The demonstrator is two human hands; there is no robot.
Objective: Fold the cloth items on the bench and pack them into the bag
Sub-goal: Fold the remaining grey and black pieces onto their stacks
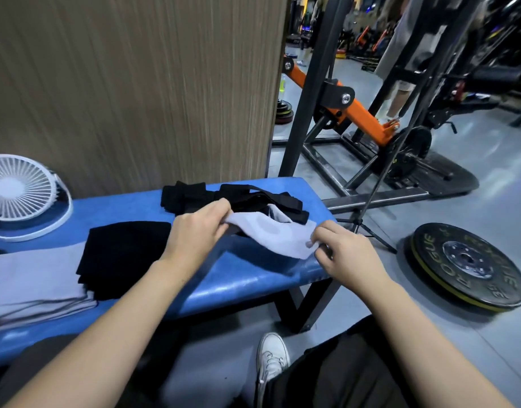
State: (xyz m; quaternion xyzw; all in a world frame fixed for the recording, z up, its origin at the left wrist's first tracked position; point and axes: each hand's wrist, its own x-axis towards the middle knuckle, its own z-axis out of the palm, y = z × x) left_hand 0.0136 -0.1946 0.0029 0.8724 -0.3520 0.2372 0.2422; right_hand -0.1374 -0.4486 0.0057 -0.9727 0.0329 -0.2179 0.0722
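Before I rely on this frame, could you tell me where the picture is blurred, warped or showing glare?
Head view: the wood panel and white fan at left are smeared by motion blur; the wide lens bows the blue bench and the frame's edges; ceiling light glares off the bench's front edge; the hands and grey cloth are fairly sharp; the gym behind is dim.

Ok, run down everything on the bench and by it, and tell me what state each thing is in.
Light grey cloth: unfolded, pinched at both ends.
Left hand: grips the cloth's left end.
Right hand: pinches its right corner.
Black straps: loose heap.
Black cloth: folded flat.
Grey cloth: folded flat.
Fan: tilted; spinning cannot be told.
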